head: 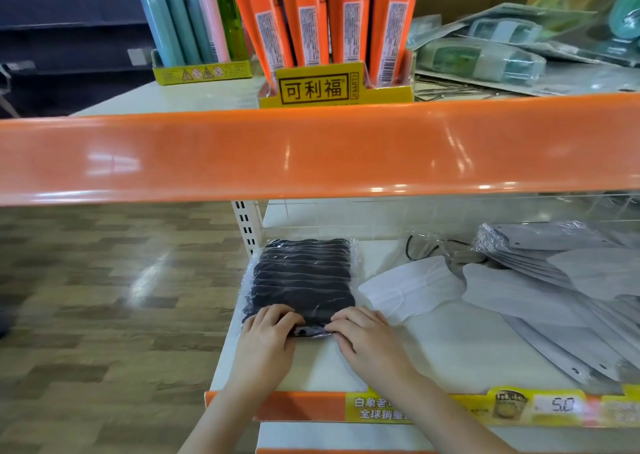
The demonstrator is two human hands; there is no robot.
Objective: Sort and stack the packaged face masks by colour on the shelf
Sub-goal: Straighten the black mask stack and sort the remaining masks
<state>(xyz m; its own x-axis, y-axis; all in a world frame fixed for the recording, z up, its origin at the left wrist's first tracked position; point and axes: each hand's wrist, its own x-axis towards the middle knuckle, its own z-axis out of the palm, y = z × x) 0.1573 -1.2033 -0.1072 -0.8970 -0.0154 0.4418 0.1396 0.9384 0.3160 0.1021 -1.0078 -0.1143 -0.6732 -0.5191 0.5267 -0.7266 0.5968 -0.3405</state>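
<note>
**A:** What lies around the black mask pack point(304, 280)?

**B:** To its right, just beside it, a single white mask point(408, 289) lies flat in clear wrap. Further right a fanned heap of grey mask packs point(561, 280) spreads to the edge of view, overlapping the white one's right end. Behind the white mask, a tangle of clear wrap with a dark cord point(424, 247). Left of the black pack stands the slotted shelf upright point(246, 228).

**A:** And the hands?

**B:** The left hand point(268, 339) and right hand point(369, 339) both rest on the pack's near edge. The fingers point(277, 315) of each are bent down over that edge, pressing it against the shelf; whether they pinch it cannot be told.

**A:** Anything above the pack?

**B:** An orange shelf rail point(311, 156) runs across, directly above it. On the shelf over that, a yellow display box point(332, 88) of orange lighters point(311, 21), a second box of pastel lighters point(187, 17) to its left, and green packaged goods point(485, 55) to its right.

**A:** The surface?

**B:** A white lower shelf point(433, 349) with an orange front strip and a yellow price label point(485, 407). Left of the pack, beyond the shelf, wood-pattern flooring point(104, 298).
</note>
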